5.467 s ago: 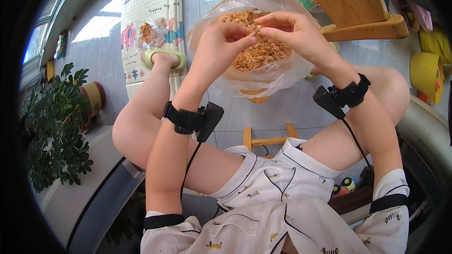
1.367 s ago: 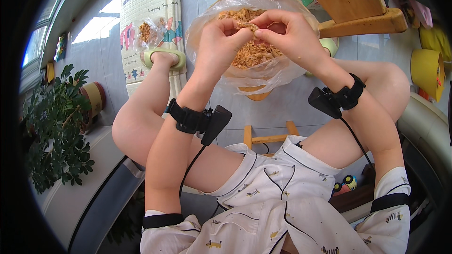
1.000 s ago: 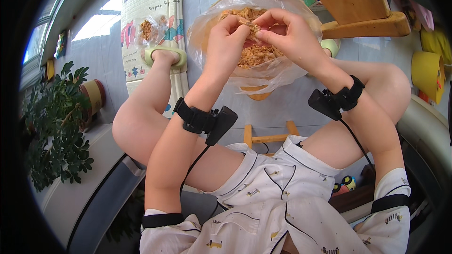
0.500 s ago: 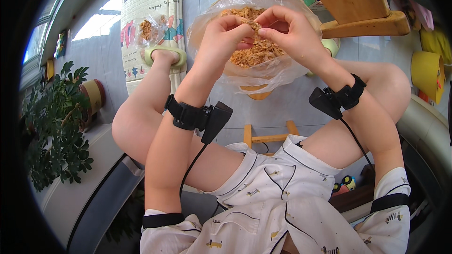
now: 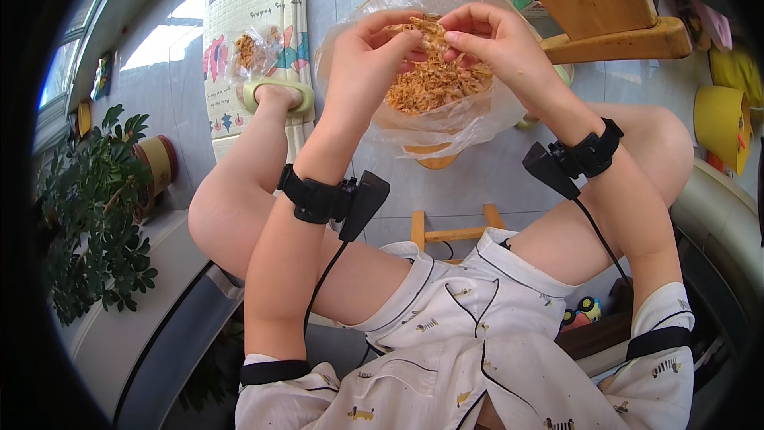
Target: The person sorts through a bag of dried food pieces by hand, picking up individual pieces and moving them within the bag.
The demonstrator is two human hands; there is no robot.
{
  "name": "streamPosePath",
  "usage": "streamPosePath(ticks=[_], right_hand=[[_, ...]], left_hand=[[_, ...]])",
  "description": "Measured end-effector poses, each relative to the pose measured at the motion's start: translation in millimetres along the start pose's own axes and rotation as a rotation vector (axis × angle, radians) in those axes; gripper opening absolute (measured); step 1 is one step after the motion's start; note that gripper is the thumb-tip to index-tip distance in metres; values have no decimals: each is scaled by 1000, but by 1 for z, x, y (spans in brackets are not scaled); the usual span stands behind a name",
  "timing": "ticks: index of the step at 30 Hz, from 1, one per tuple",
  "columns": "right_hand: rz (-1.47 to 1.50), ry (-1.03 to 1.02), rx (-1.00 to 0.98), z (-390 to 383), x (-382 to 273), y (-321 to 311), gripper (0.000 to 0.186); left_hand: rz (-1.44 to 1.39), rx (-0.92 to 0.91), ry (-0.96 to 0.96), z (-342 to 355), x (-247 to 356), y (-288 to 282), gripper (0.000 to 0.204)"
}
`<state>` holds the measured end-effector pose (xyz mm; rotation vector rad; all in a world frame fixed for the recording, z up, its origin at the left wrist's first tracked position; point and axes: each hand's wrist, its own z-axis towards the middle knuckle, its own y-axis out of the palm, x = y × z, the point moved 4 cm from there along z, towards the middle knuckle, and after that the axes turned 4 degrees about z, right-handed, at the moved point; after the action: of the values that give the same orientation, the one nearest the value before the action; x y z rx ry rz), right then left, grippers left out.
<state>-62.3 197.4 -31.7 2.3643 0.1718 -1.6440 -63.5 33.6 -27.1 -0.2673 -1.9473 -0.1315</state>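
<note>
Both hands are raised over a heap of small, dry, orange-brown pieces (image 5: pixel 434 91), which look like dried shrimp. The heap lies in a wide-open clear plastic bag (image 5: pixel 469 131) on a wooden chair seat. My left hand (image 5: pixel 372 52) pinches a dried piece (image 5: pixel 430 32) between thumb and fingers. From the other side, my right hand (image 5: pixel 495 38) closes thumb and forefinger on the same clump. Whether it is one piece or two is too small to tell. A black strap with a small device sits on each forearm.
A small clear bag (image 5: pixel 253 52) of similar pieces lies on the patterned mat (image 5: pixel 259 0) at the left, beside my slippered foot. The wooden chair back (image 5: pixel 601 0) rises at the right. A leafy plant (image 5: pixel 103 207) stands at far left, a yellow container (image 5: pixel 720 127) at far right.
My hands have drawn slightly apart, the left moving left and the right a little right. More of the pinched piece shows between them.
</note>
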Motion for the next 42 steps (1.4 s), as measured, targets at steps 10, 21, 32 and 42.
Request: streamPosePath(ticks=[10, 21, 32, 42], right_hand=[[-113, -3, -15, -1, -6, 1, 17], [68, -12, -82, 1, -2, -2, 19], [-392, -419, -8, -6, -20, 9, 21], [-156, -134, -17, -1, -12, -4, 20]], left_hand=[[160, 52, 152, -2, 3, 4, 23], [18, 29, 92, 0, 1, 4, 19], [-58, 8, -29, 0, 3, -2, 19], [-58, -63, 90, -4, 14, 2, 25]])
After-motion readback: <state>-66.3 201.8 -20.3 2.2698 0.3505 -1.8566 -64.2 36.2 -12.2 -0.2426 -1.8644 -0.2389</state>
